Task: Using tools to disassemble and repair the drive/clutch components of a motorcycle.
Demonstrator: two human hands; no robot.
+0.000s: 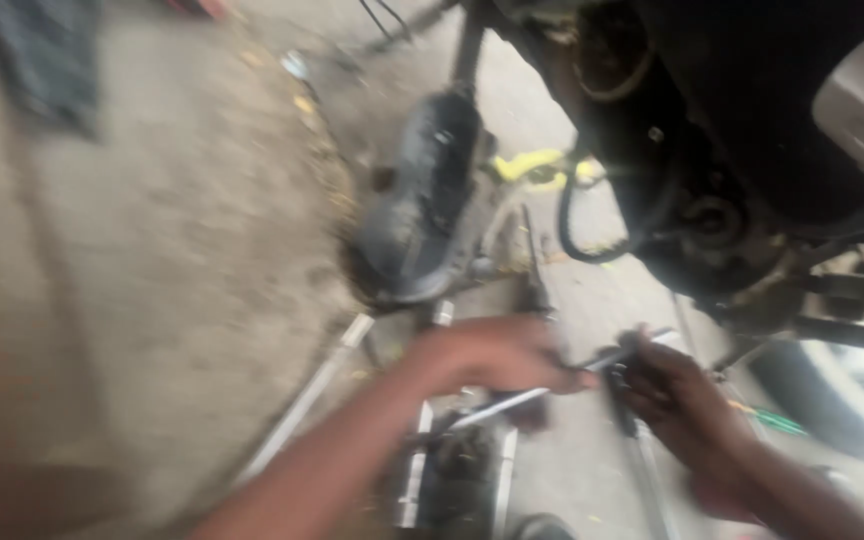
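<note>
The picture is blurred by motion. My left hand (497,355) reaches forward over a cluster of tools on the ground, fingers curled around what looks like a thin metal rod (512,402). My right hand (677,400) is closed on a dark tool handle (624,400) just to the right, its fingertips near the left hand's. A dark engine cover part (422,200) lies on the concrete beyond both hands. What exactly each hand grips is hard to make out.
The greasy underside of a vehicle (712,150) hangs at upper right, with a wheel (852,390) at the right edge. A long metal bar (302,405) and a metal tray (457,475) lie on the concrete floor. A yellow rag (532,165) sits farther back.
</note>
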